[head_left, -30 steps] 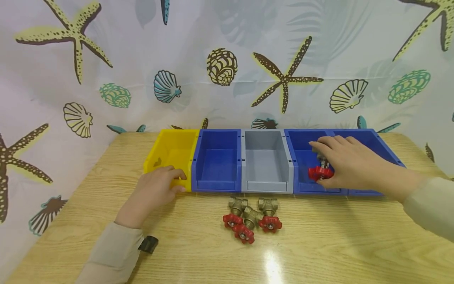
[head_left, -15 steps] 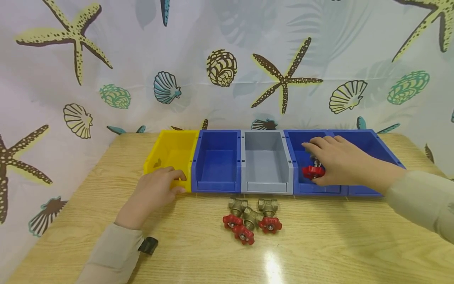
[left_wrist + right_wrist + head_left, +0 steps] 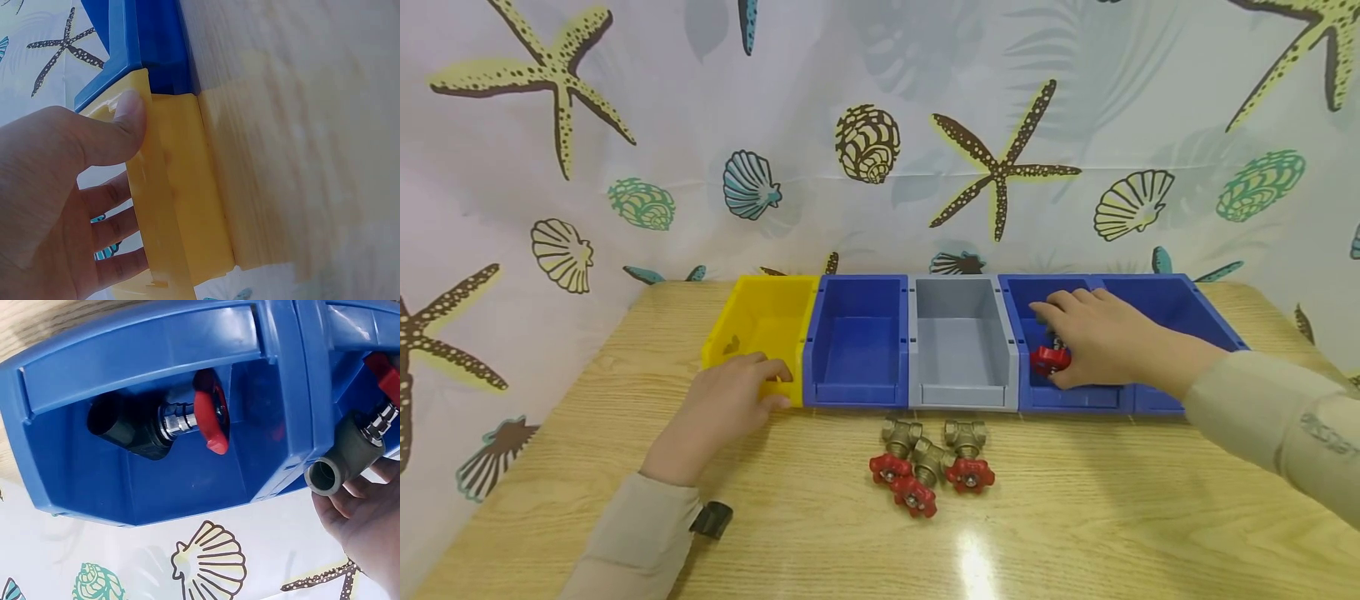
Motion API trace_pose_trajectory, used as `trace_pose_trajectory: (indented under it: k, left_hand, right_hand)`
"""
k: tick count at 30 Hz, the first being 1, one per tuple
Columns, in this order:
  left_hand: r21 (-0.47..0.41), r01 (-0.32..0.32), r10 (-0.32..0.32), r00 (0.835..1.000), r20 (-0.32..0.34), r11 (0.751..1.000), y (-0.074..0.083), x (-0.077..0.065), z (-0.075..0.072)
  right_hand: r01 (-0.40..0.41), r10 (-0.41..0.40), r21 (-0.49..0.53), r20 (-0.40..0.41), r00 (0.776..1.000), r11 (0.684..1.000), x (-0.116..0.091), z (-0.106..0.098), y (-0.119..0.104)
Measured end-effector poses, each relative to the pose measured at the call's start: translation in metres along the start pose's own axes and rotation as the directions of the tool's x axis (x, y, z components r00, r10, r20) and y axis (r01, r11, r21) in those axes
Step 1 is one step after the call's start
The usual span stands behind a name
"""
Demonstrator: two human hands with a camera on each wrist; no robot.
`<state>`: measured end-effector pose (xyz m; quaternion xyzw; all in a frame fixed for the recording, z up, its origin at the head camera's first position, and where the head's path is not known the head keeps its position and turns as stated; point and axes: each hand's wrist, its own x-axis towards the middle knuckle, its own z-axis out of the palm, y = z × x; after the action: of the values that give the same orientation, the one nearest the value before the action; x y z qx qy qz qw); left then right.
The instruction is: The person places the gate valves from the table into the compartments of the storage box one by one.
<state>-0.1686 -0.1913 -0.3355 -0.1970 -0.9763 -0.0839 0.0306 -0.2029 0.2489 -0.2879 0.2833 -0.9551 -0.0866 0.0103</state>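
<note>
My right hand [image 3: 1093, 337] grips a gate valve [image 3: 353, 447] with a red handwheel, over the fourth bin [image 3: 1075, 398], a blue one. In the right wrist view the fingers lie along the valve's grey-green body, its round opening facing the camera. Another valve [image 3: 147, 425], dark-bodied with a red wheel, lies inside the blue bin [image 3: 187, 487] at the far right end. My left hand [image 3: 737, 400] holds the front wall of the yellow bin [image 3: 169, 187], thumb outside and fingers inside. Three brass valves [image 3: 970, 473] with red wheels lie on the table before the bins.
Between the yellow bin and the fourth bin stand a blue bin [image 3: 861, 393] and a grey bin [image 3: 964, 396], all side by side in one row. A curtain [image 3: 820, 225] printed with shells and starfish hangs behind the wooden table [image 3: 820, 550].
My right hand has shifted left with the valve, across the fourth bin. The left hand stays on the yellow bin, and the three valves on the table have not moved.
</note>
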Motion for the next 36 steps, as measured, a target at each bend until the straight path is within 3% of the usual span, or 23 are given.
trace_pose_trajectory:
  k: [9,25,36]
  left_hand:
    - [0.002,-0.001,0.001,1.0,-0.001,1.0,0.0,-0.001,0.0]
    - [-0.007,-0.005,0.005,1.0,-0.002,1.0,-0.001,0.0,0.001]
    - [-0.01,-0.009,0.009,1.0,-0.008,1.0,0.0,0.0,0.001]
  right_hand:
    - [-0.042,0.043,-0.011,0.078,0.996,0.999,0.009,0.001,-0.003]
    - [-0.05,0.055,-0.05,0.119,0.991,0.998,0.026,0.01,-0.003]
    - [-0.093,0.096,-0.025,0.199,0.975,0.995,0.028,0.009,-0.006]
